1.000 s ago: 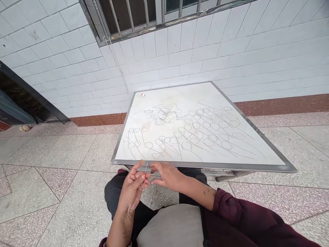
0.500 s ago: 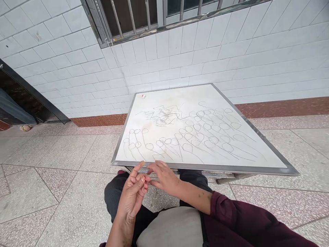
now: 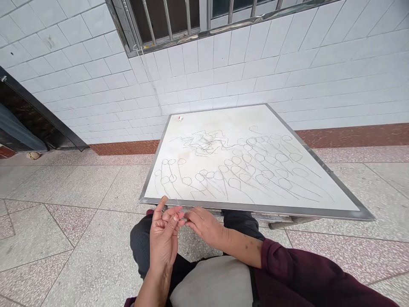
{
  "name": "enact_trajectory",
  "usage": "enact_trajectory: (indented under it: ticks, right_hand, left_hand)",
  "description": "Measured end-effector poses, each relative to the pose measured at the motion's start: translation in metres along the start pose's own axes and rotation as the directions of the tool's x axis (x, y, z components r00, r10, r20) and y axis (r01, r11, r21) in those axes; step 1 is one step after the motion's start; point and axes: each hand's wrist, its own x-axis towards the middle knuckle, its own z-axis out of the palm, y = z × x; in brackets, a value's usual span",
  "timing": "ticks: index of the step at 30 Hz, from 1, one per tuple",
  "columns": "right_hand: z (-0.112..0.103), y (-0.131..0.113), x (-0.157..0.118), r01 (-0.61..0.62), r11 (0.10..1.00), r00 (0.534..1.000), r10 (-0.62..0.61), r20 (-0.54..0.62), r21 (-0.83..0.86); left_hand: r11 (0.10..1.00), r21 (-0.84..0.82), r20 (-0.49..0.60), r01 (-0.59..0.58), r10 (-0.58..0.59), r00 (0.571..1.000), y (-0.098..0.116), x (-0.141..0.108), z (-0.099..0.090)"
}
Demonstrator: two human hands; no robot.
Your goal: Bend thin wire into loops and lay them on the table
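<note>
While I am sitting at the front of the bench point(image 3: 319, 200), I am holding a very thin piece of wire point(image 3: 177, 208) up between my hands, and it is so fine that I can hardly follow it. It is lying just in front of the steel frame point(image 3: 255, 209), and its long axis seems to be standing nearly upright, pointing away from me toward the bench. My left hand point(image 3: 164, 241) is rising on the left of the wire with the palm turned toward me and the fingers a little spread. My right hand point(image 3: 204, 226) is reaching in from the right with its fingers drawn together. I cannot tell which hand is really pinching the wire, or which is nearer to it.

Farther away, looped wire shapes point(image 3: 255, 168) and a zigzag wire tangle point(image 3: 204, 143) are lying on the bench, with a small red-and-white object point(image 3: 180, 118) near its far edge. My maroon sleeve point(image 3: 287, 268) is covering my right arm, and my dark trousers point(image 3: 140, 243) are showing below my hands. White wall tiles point(image 3: 223, 76) and a barred window point(image 3: 179, 17) are rising behind the bench, above a speckled terrazzo floor point(image 3: 79, 187).
</note>
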Motion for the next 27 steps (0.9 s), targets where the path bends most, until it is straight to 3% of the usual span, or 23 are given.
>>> enact_trajectory:
  ticks: [5, 10, 15, 20, 22, 25, 27]
  right_hand:
    - [-0.005, -0.009, 0.001, 0.06, 0.996, 0.998, -0.059, 0.017, -0.062]
    - [-0.011, -0.02, 0.0, 0.091, 0.995, 0.995, -0.09, 0.035, -0.035]
    - [-0.018, -0.023, 0.002, 0.068, 0.996, 0.998, -0.069, 0.012, 0.054]
    - [-0.029, -0.021, 0.004, 0.02, 0.998, 0.999, -0.018, -0.032, 0.054]
    - [-0.03, -0.02, 0.004, 0.022, 0.999, 0.999, -0.02, -0.038, 0.05]
    - [-0.029, -0.02, 0.003, 0.0, 0.996, 0.996, 0.007, -0.09, 0.086]
    - [-0.028, -0.019, 0.003, -0.027, 0.993, 0.993, 0.039, -0.108, 0.117]
  left_hand:
    - [0.957, 0.196, -0.055, -0.214, 0.228, 0.972, -0.007, -0.005, 0.009]
    - [0.851, 0.364, 0.062, -0.38, 0.385, 0.921, -0.014, -0.006, 0.001]
    - [0.764, 0.501, 0.187, -0.406, 0.363, 0.913, -0.025, -0.003, -0.02]
    - [0.717, 0.559, 0.217, -0.417, 0.359, 0.908, -0.027, 0.002, -0.033]
    - [0.606, 0.586, 0.312, -0.538, 0.444, 0.84, -0.026, 0.005, -0.034]
    - [0.265, 0.586, 0.565, -0.766, 0.544, 0.62, -0.023, 0.009, -0.033]
    - [0.089, 0.569, 0.669, -0.818, 0.529, 0.522, -0.021, 0.01, -0.031]
